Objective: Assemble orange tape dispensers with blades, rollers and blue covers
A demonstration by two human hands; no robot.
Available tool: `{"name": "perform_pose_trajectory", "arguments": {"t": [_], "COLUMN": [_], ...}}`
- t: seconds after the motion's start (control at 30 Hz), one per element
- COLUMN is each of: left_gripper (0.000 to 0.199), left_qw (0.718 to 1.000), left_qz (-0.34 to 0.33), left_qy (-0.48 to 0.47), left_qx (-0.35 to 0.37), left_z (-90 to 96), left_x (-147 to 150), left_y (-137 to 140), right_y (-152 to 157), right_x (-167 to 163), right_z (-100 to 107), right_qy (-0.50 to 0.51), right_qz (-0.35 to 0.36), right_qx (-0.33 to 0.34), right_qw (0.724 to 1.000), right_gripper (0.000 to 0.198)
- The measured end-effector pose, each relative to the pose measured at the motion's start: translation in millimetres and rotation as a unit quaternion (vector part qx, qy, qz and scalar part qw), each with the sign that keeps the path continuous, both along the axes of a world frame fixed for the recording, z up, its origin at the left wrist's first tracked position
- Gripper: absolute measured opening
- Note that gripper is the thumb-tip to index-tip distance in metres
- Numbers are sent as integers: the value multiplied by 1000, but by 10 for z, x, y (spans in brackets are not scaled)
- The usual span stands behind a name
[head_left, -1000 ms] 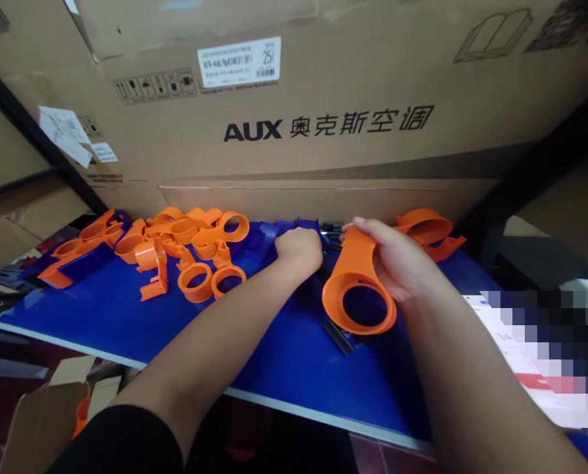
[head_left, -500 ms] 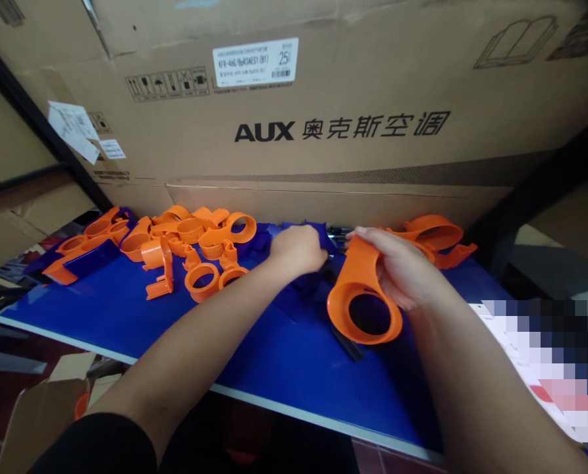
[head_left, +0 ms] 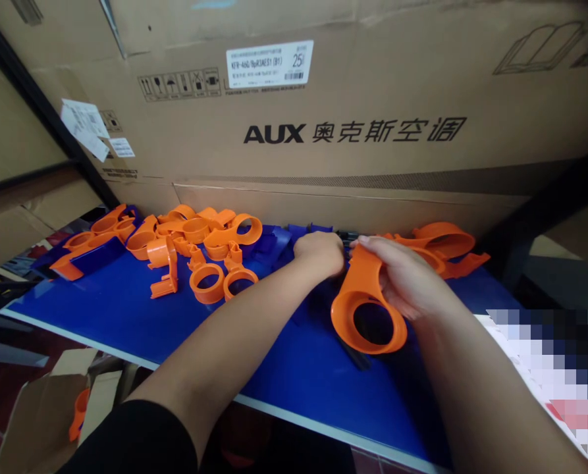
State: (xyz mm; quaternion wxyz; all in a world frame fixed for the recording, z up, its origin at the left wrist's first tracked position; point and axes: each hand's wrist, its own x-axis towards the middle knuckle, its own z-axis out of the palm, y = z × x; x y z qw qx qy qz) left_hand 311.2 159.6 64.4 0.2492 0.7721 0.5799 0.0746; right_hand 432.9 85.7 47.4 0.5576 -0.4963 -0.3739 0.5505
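My right hand [head_left: 412, 273] is wrapped round the narrow end of an orange plastic tape dispenser [head_left: 340, 322], whose wide ring hangs toward me over the table. Close beside it, my left hand [head_left: 320, 253] is closed in a fist at the dispenser's upper end. What that fist holds is hidden. Behind and left of the fist lie dark blue plastic pieces [head_left: 272, 245]. A black stick-like tool [head_left: 357, 359] lies on the table, partly under the dispenser.
Several orange dispenser pieces [head_left: 207, 283] lie on the left of the blue table [head_left: 284, 382]; more orange pieces [head_left: 444, 240] lie behind my right hand. A large cardboard box [head_left: 185, 145] stands at the back. Below left is an open carton [head_left: 37, 421] with an orange piece [head_left: 80, 415] inside.
My left fist has moved right, closer to the dispenser. My right hand keeps its hold on the dispenser. The whole view has shifted slightly.
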Motion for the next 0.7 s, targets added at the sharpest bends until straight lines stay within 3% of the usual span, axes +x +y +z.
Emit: {"name": "perform_pose_trajectory", "arguments": {"t": [0.2, 0.4, 0.57, 0.7], "left_gripper": [35, 29, 19, 29], "left_qw": [972, 906, 869, 892], "left_qz": [73, 93, 64, 59], "left_qy": [-221, -413, -482, -441], "left_qx": [10, 6, 90, 75], "left_z": [102, -74, -357, -453], "left_x": [-362, -740, -985, -1085], "left_y": [160, -284, -748, -1013], "right_y": [-99, -166, -242, -302], "right_x": [-127, -286, -414, -517], "right_z": [25, -13, -93, -143], "right_qy": [-33, -77, -123, -161], "right_qz": [33, 74, 104, 108], "right_qx": [-10, 0, 15, 18], "right_qw": [999, 994, 987, 981], "right_gripper": [30, 51, 61, 56]}}
